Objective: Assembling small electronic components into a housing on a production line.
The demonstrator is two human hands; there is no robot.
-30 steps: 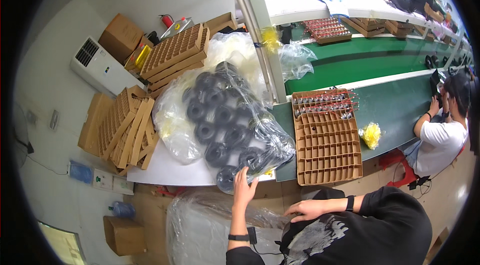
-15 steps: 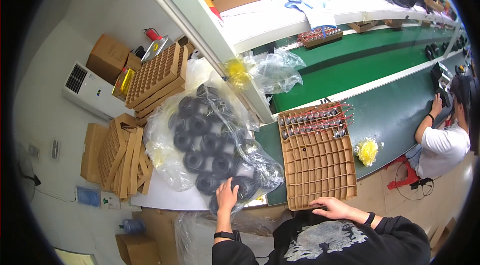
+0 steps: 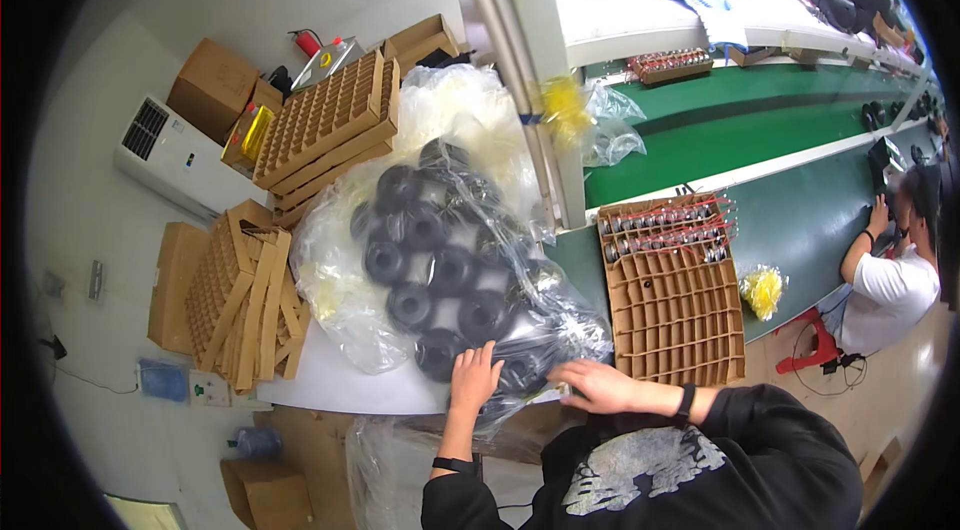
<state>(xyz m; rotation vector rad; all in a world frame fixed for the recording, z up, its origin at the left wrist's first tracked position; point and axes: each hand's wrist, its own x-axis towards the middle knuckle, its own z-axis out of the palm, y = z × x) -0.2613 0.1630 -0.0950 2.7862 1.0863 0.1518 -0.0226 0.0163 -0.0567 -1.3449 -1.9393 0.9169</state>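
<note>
Several black ring-shaped parts point(image 3: 452, 271) with round holes lie in a clear plastic bag point(image 3: 345, 320) on the white table point(image 3: 330, 370). My left hand point(image 3: 474, 380) rests on the near end of the pile, fingers stretched out over a black part. To its right, my right hand point(image 3: 600, 388) reaches in at the bag's near right corner, fingers extended and pointing left. Its fingertips are by the plastic, and I see nothing held. Beside it stands a brown cardboard divider tray point(image 3: 675, 315), whose far rows hold small round metal parts with red wires point(image 3: 665, 230).
Stacked divider trays point(image 3: 325, 125) stand behind the bag, and more trays point(image 3: 240, 300) lean at left. A metal post point(image 3: 540, 80) rises behind the bag. A yellow bundle point(image 3: 763, 292) lies right of the tray. A co-worker point(image 3: 895, 280) sits at the far right.
My right hand has moved left from the divider tray's near edge to the bag. My left hand stays at the bag's near end. The view has turned left.
</note>
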